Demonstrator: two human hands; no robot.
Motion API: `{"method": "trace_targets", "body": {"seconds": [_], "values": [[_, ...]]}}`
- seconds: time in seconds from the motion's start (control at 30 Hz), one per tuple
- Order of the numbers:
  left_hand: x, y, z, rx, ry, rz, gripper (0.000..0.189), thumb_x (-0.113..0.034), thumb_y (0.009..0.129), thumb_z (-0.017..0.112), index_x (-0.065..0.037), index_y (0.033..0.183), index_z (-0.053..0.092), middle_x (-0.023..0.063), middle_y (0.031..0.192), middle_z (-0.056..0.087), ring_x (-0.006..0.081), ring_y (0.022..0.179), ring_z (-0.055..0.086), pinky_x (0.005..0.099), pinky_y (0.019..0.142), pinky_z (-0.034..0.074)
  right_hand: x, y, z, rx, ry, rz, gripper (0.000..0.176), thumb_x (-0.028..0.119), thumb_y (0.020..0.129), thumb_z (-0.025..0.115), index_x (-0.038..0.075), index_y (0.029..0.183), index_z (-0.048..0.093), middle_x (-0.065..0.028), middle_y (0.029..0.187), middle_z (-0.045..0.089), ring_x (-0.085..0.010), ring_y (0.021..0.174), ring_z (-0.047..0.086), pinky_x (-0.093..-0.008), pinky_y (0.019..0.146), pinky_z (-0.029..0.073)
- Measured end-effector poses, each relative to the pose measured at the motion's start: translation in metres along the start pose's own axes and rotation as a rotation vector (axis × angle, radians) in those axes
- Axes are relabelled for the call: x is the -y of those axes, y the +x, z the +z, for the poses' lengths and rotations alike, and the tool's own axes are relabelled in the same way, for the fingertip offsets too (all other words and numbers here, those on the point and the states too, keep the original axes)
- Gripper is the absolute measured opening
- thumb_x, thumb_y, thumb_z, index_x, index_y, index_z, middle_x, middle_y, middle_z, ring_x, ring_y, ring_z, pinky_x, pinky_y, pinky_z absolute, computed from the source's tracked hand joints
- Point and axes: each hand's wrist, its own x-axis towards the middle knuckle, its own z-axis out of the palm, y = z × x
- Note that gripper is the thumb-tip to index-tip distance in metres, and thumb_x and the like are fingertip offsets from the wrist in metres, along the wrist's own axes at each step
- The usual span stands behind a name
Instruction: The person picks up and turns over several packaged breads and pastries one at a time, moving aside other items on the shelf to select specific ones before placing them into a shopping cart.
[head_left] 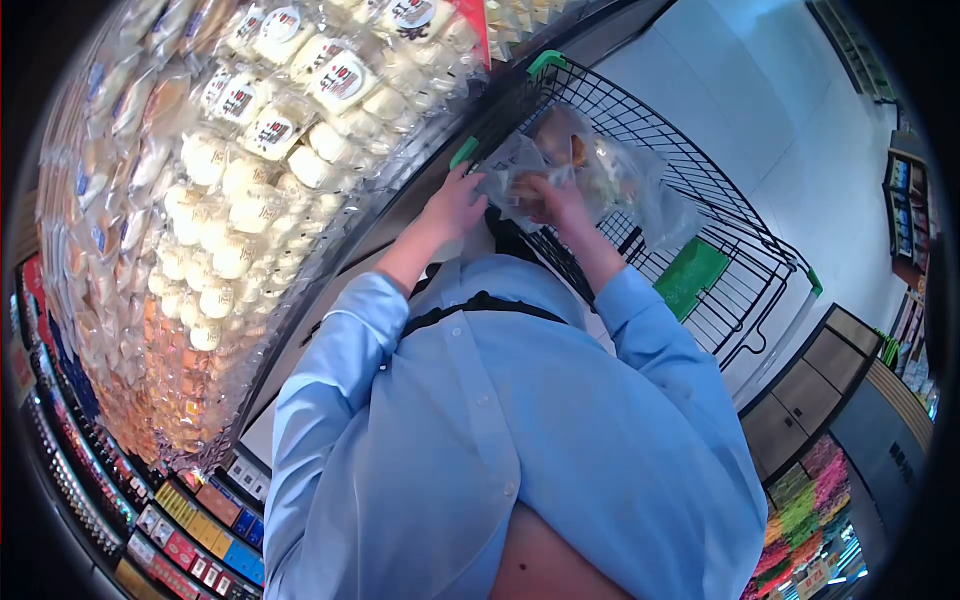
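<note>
Over the near end of a black wire shopping cart with green corners, my right hand has its fingers closed on a clear plastic bag. What the bag holds is hard to make out. My left hand is beside the bag's left edge, below a green cart corner, with its fingers apart. Other clear bags with brownish and pale items lie in the cart. A green panel is on the cart's wire seat part.
Left of the cart, a large display holds wrapped white buns and other packaged goods. Shelves with small boxes stand at the lower left. Wooden cabinets and colourful goods are at the right.
</note>
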Motion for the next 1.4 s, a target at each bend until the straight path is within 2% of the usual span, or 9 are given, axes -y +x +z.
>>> {"method": "trace_targets", "body": {"seconds": [0.2, 0.47, 0.57, 0.7, 0.8, 0.97, 1.07, 1.27, 1.4], "values": [[0.000, 0.040, 0.018, 0.275, 0.206, -0.176, 0.046, -0.024, 0.095, 0.058, 0.000, 0.133, 0.056, 0.0254, 0.136, 0.054, 0.0385, 0.117, 0.061, 0.0457, 0.100, 0.049, 0.002, 0.039, 0.024, -0.022, 0.027, -0.053, 0.048, 0.029, 0.086, 0.072, 0.004, 0.124, 0.055, -0.0109, 0.101, 0.069, -0.0218, 0.080, 0.071, -0.0343, 0.054, 0.056], [-0.002, 0.030, 0.023, 0.107, 0.058, -0.113, 0.048, -0.024, 0.094, 0.060, 0.002, 0.134, 0.056, 0.0240, 0.138, 0.055, 0.0376, 0.126, 0.056, 0.0420, 0.107, 0.045, -0.005, 0.062, 0.031, -0.293, -0.006, -0.172, 0.049, 0.026, 0.086, 0.071, -0.003, 0.121, 0.053, -0.0146, 0.105, 0.068, -0.0216, 0.079, 0.071, -0.0336, 0.059, 0.057], [0.000, 0.027, 0.024, 0.122, 0.069, -0.116, 0.049, -0.024, 0.093, 0.060, 0.001, 0.136, 0.055, 0.0226, 0.141, 0.054, 0.0375, 0.129, 0.054, 0.0408, 0.109, 0.043, -0.026, 0.080, 0.033, -0.381, -0.290, -0.277, 0.051, 0.025, 0.084, 0.073, -0.003, 0.121, 0.053, -0.0150, 0.108, 0.067, -0.0236, 0.087, 0.071, -0.0354, 0.063, 0.058], [-0.001, 0.025, 0.012, 0.149, 0.080, -0.154, 0.049, -0.023, 0.094, 0.059, 0.001, 0.136, 0.055, 0.0223, 0.142, 0.054, 0.0378, 0.129, 0.054, 0.0405, 0.110, 0.043, 0.017, 0.050, 0.026, -0.341, 0.042, -0.148, 0.055, 0.026, 0.084, 0.073, -0.004, 0.125, 0.053, -0.0176, 0.120, 0.065, -0.0269, 0.104, 0.067, -0.0381, 0.081, 0.055], [0.007, 0.026, 0.017, 0.082, 0.094, -0.111, 0.048, -0.022, 0.093, 0.059, 0.001, 0.135, 0.056, 0.0223, 0.139, 0.056, 0.0374, 0.127, 0.056, 0.0406, 0.108, 0.045, -0.024, 0.084, -0.002, -0.414, 0.122, -0.244, 0.056, 0.025, 0.081, 0.074, -0.006, 0.123, 0.053, -0.0197, 0.119, 0.065, -0.0285, 0.108, 0.066, -0.0391, 0.084, 0.055], [-0.002, 0.026, 0.013, 0.045, -0.035, -0.011, 0.043, -0.018, 0.092, 0.060, 0.000, 0.130, 0.059, 0.0204, 0.134, 0.059, 0.0369, 0.121, 0.059, 0.0406, 0.103, 0.047, -0.044, 0.088, 0.007, -0.283, -0.365, -0.279, 0.068, 0.031, 0.078, 0.078, -0.008, 0.127, 0.051, -0.0285, 0.123, 0.063, -0.0401, 0.114, 0.064, -0.0438, 0.092, 0.052], [-0.002, 0.025, 0.010, 0.063, -0.001, 0.052, 0.041, -0.016, 0.091, 0.060, 0.001, 0.128, 0.061, 0.0189, 0.134, 0.059, 0.0369, 0.118, 0.061, 0.0405, 0.101, 0.049, -0.053, 0.099, 0.023, -0.260, -0.544, -0.229, 0.070, 0.032, 0.082, 0.076, -0.003, 0.135, 0.044, -0.0216, 0.121, 0.065, -0.0334, 0.110, 0.066, -0.0431, 0.093, 0.053], [-0.006, 0.019, 0.002, 0.081, -0.052, -0.017, 0.042, -0.015, 0.090, 0.059, -0.001, 0.130, 0.060, 0.0174, 0.135, 0.059, 0.0370, 0.115, 0.062, 0.0404, 0.099, 0.050, -0.080, 0.134, 0.001, -0.554, -0.750, -0.081, 0.082, 0.038, 0.079, 0.077, -0.004, 0.139, 0.041, -0.0281, 0.124, 0.063, -0.0435, 0.117, 0.062, -0.0458, 0.099, 0.050], [-0.005, 0.017, 0.002, 0.063, -0.064, -0.026, 0.043, -0.015, 0.090, 0.059, 0.000, 0.131, 0.059, 0.0181, 0.136, 0.058, 0.0367, 0.117, 0.061, 0.0405, 0.101, 0.049, -0.066, 0.123, 0.006, -0.321, -0.861, -0.054, 0.089, 0.041, 0.080, 0.076, -0.003, 0.147, 0.036, -0.0295, 0.130, 0.061, -0.0429, 0.121, 0.060, -0.0446, 0.103, 0.048]]}}
